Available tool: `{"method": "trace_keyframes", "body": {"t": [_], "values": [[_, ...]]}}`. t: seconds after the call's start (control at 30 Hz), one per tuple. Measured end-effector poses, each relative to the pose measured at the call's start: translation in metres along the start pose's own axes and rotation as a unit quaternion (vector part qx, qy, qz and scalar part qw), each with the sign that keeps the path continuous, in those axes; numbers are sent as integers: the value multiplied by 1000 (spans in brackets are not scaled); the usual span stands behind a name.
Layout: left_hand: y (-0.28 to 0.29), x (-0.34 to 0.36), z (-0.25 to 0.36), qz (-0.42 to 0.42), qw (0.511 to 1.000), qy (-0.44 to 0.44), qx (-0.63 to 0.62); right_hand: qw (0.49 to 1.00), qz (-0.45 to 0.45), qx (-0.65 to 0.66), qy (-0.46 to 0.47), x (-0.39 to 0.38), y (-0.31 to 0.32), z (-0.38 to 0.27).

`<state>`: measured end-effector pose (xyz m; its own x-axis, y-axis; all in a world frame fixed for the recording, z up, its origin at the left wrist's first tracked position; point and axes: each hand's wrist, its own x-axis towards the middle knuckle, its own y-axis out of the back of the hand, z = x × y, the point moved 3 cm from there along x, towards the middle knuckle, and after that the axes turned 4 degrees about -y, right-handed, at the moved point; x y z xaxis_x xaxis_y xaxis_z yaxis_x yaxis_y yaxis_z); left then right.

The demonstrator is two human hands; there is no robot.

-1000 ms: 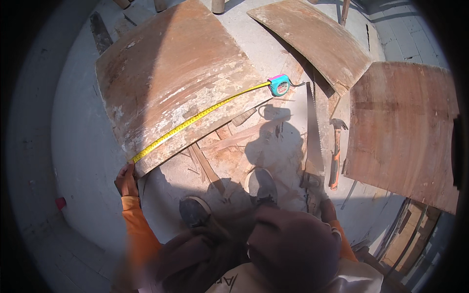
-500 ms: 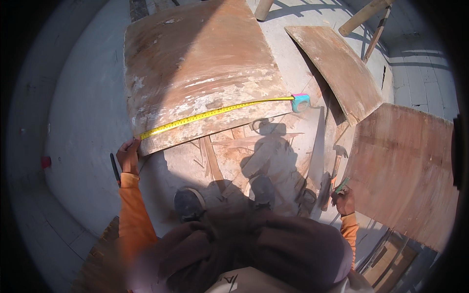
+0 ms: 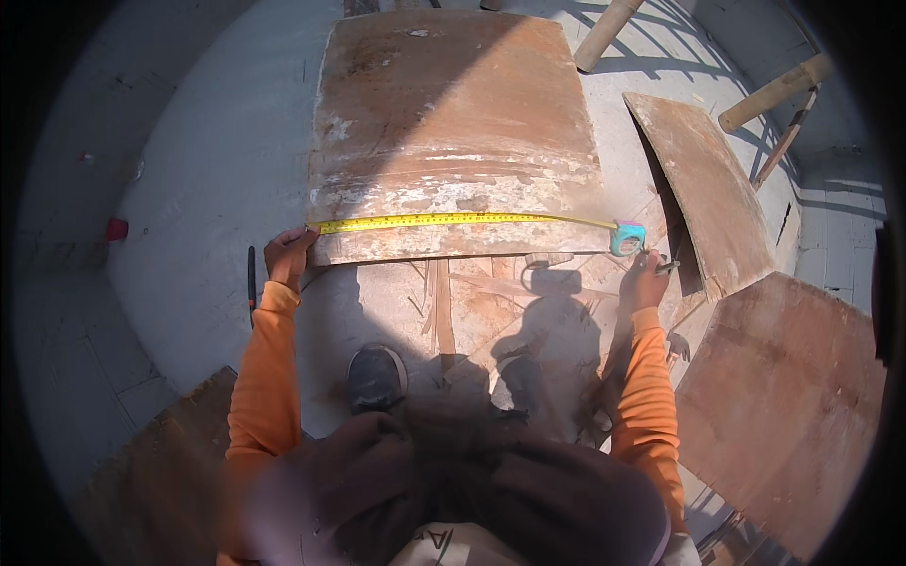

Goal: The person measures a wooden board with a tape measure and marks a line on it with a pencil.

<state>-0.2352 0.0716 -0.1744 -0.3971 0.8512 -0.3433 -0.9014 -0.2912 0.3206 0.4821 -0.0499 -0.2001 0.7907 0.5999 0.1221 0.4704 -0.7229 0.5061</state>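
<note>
A yellow tape measure blade stretches across the near part of a worn plywood sheet. At the sheet's left edge, my left hand pinches the end of the blade. The turquoise and pink tape measure case sits just past the right edge. My right hand is right beside the case, its fingertips at the case's lower right. Its fingers are closed on a short, slim greenish stick, whose exact kind I cannot make out.
A dark-handled tool lies left of my left hand. A tilted plywood piece and a larger reddish board lie to the right. A hammer is partly hidden by my right arm. Wood strips litter the floor near my feet.
My right hand has moved up from beside the hammer to the tape case, still with the greenish stick. The view has shifted; my left hand stays at the blade's end.
</note>
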Motion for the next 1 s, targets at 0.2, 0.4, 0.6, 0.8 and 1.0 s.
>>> {"method": "trace_keyframes", "body": {"t": [0.2, 0.4, 0.6, 0.8, 1.0], "values": [[14, -10, 17, 19, 1000, 15, 1, 985, -157, 42, -55, 0, -38, -33], [12, -13, 23, -13, 998, 43, 40, 969, -224, -23, -102, 26, -38, -28], [17, -8, 19, -56, 996, 63, 9, 963, -220, -130, -87, 33, -40, -42], [21, -6, 19, -68, 995, 68, 2, 938, -345, -26, 17, 29, -41, -28], [13, -12, 27, -76, 994, 75, 18, 938, -332, -80, 55, 54, -29, -18]]}}
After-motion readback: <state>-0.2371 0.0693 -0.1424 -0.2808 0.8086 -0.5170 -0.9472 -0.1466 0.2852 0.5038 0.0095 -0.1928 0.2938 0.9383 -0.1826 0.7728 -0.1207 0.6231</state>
